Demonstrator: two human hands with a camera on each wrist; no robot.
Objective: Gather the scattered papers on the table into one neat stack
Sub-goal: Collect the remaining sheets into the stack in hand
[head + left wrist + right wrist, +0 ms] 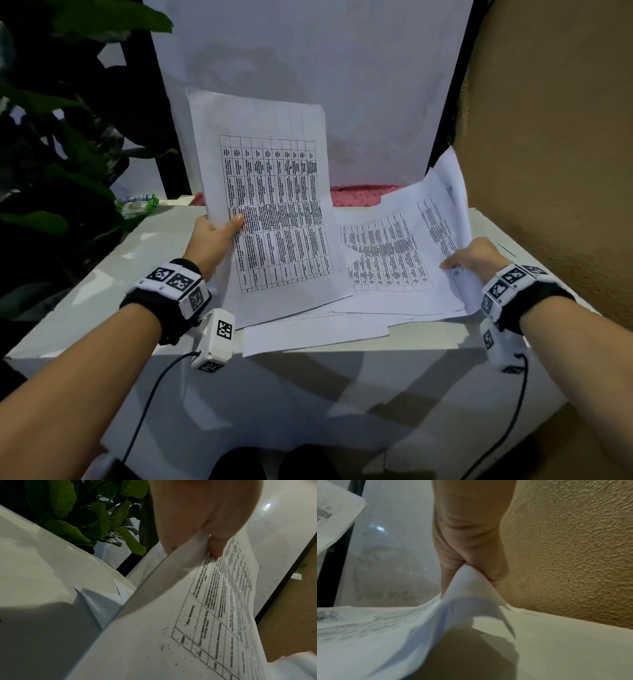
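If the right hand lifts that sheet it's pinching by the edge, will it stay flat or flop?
Probably flop: the sheet already curls where the right hand pinches its edge. It looks thin and light, so lifting should be easy. It may drag the loose papers lying beside it out of line.

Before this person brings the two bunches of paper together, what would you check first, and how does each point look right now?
1. Left hand has a firm grip on the upright sheets: ok.
2. Right hand pinches the edge of the right-hand sheets: ok.
3. Right-hand sheets lifted off the table: not ok, only their right edge is raised.
4. All papers gathered: not ok, loose sheets lie underneath.
5. Edges of the upright sheets aligned: cannot tell.
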